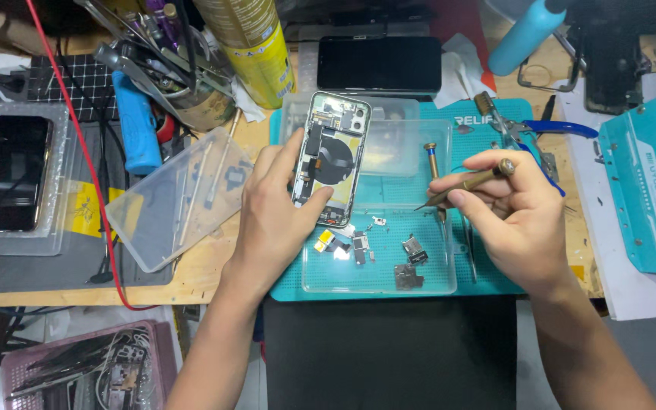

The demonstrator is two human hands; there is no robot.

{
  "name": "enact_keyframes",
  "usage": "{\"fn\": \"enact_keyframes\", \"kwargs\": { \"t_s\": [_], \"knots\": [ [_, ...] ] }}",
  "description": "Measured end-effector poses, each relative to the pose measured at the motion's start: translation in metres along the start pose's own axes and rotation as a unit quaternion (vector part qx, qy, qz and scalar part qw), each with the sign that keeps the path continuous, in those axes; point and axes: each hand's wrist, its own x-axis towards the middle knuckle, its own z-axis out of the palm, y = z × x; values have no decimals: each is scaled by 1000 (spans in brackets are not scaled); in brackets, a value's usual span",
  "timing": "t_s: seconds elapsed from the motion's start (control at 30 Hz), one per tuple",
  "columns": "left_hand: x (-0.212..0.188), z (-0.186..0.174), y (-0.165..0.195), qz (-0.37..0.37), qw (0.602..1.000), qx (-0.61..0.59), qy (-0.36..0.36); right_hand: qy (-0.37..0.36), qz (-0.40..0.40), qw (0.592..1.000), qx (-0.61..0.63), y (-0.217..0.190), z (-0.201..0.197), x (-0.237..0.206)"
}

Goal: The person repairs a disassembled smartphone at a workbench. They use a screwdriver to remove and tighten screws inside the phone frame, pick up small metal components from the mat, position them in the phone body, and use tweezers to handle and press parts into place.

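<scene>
My left hand (275, 212) holds an opened phone body (333, 156) by its left edge and lower corner, tilted up over a clear plastic tray (434, 285). The phone's inner parts and a round black coil face up. My right hand (514, 212) grips a brass-coloured precision screwdriver (468, 182), its tip pointing left, a short way right of the phone. Several small metal brackets and parts (411, 262) lie in the tray on the teal work mat (487, 285).
A second screwdriver (431, 163) lies on the mat. A clear lid (180, 201) sits left, beside a dark phone (15, 173) in a tray. Another dark phone (379, 64), a tool cup (195, 99), blue-handled pliers (552, 127) and a teal machine (651, 190) ring the mat.
</scene>
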Motion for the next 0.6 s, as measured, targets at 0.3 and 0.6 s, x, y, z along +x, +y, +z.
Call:
{"fn": "enact_keyframes", "kwargs": {
  "t_s": [0.3,0.6],
  "knots": [
    [-1,3,-1,49,995,76,46,10,-5,1000,-13,14,6,-1],
    [-20,18,15,196,980,39,10,11,-19,999,-23,24,13,1]
  ]
}}
